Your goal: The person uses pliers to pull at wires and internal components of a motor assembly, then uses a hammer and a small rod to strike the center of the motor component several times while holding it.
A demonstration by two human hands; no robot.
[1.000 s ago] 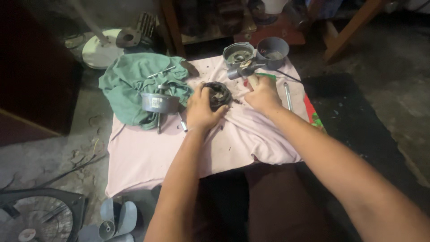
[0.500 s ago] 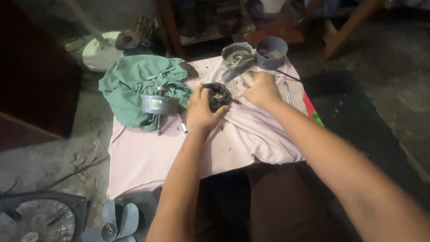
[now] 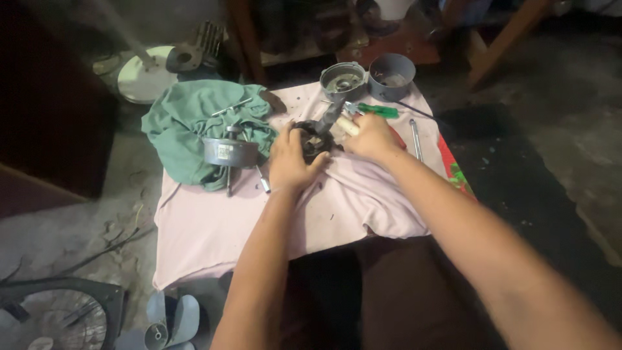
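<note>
Currently: left hand fingers curled around dark ring-shaped motor part, mid pink cloth. Right hand closed on pale tool handle, tip at part. Silver rotor on green rag left; two grey housings behind; green screwdriver near.

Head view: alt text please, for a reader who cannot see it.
Left hand steadies a dark round motor part on a pink cloth while the right hand applies a light-handled tool. A green rag lies left.
</note>
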